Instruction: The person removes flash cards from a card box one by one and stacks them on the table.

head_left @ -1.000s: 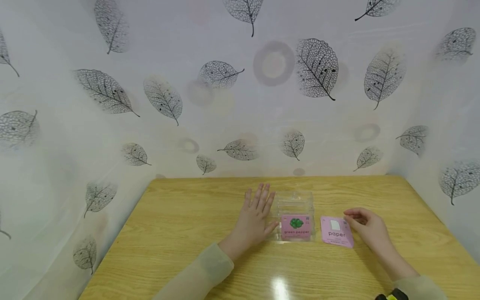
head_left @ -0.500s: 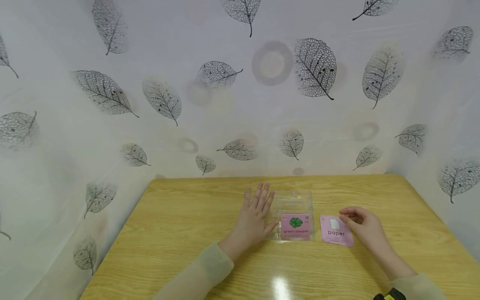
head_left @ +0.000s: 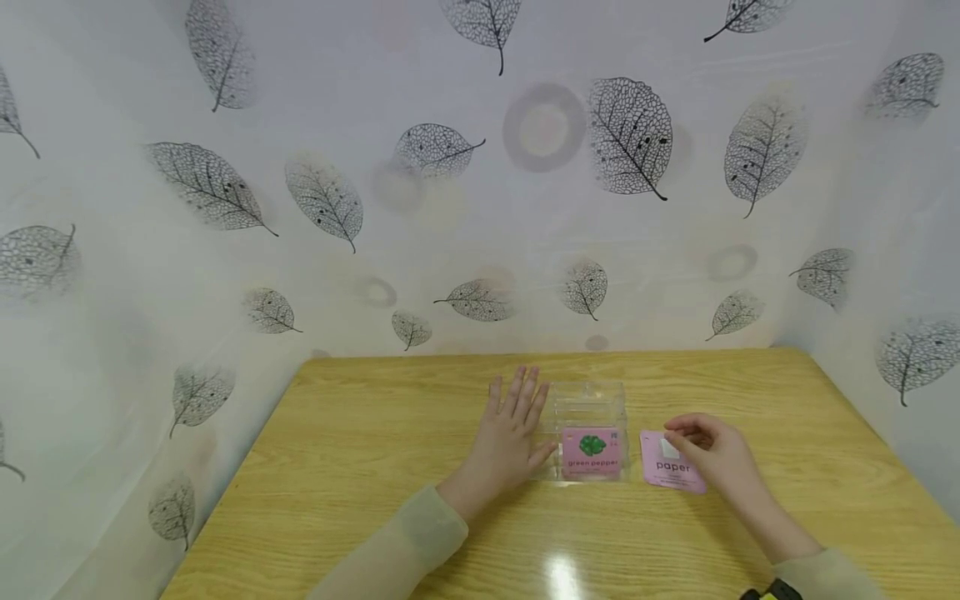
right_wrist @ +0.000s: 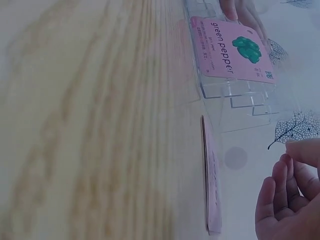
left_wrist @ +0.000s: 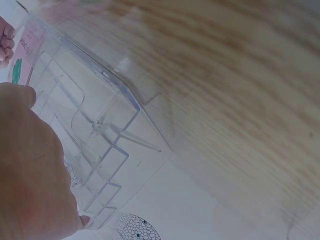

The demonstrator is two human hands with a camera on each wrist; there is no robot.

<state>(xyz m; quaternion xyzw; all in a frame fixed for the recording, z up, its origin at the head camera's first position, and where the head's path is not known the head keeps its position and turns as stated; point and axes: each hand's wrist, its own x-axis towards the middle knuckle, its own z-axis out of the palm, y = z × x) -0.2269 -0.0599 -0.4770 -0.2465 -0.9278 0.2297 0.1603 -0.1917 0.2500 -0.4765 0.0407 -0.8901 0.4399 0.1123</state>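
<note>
From the head, see pink cards (head_left: 663, 472) on the counter (head_left: 360, 433), right of the clear holder (head_left: 589, 409); straight-fingered left hand (head_left: 505, 440); right hand (head_left: 715, 452) above cards, fingers loosely curled, apparently empty; from left wrist, note holder's stepped walls; from right wrist, cards thinly stacked, probably light, stiff, slick; pinch near and far edges.

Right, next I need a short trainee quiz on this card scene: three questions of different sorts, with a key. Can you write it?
1. Multiple choice: what is printed on the upright card in the clear stand?
A) paper
B) green pepper
C) leaf
2. True or false: the clear stand is between the left hand and the right hand.
3. Short answer: in the right wrist view, are the right hand and the card on the table touching or apart?

Key: 1. B. 2. True. 3. Apart; a gap shows between them.
</note>
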